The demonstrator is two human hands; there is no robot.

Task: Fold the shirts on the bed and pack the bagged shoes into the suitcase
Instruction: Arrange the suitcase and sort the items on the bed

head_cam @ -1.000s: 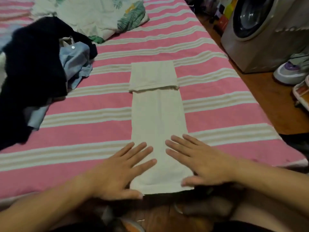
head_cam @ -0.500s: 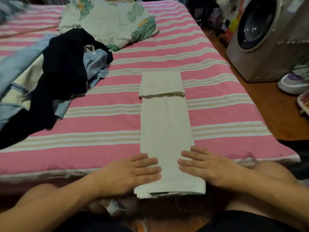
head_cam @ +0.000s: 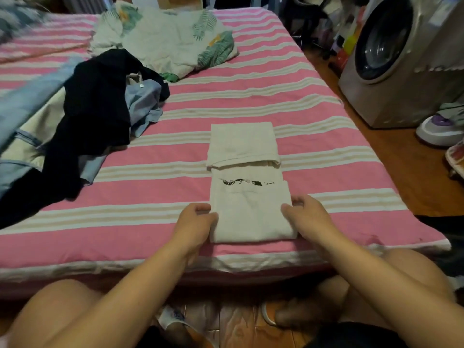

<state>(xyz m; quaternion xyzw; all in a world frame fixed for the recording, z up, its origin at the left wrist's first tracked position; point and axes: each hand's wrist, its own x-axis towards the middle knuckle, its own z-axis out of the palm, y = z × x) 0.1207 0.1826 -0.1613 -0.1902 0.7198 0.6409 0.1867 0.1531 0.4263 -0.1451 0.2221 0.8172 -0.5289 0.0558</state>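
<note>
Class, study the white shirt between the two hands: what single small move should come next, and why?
Probably roll the near fold forward onto the far flap. The left hand and right hand grip the edges of the white shirt, whose printed middle strip is uncovered.

In front of you the bed carries the folded shirt near its front edge, your left hand at the shirt's left side and your right hand at its right. A heap of clothes lies to the left, a crumpled quilt behind it. The washing machine stands on the floor right of the bed, shoes beside it.
</note>
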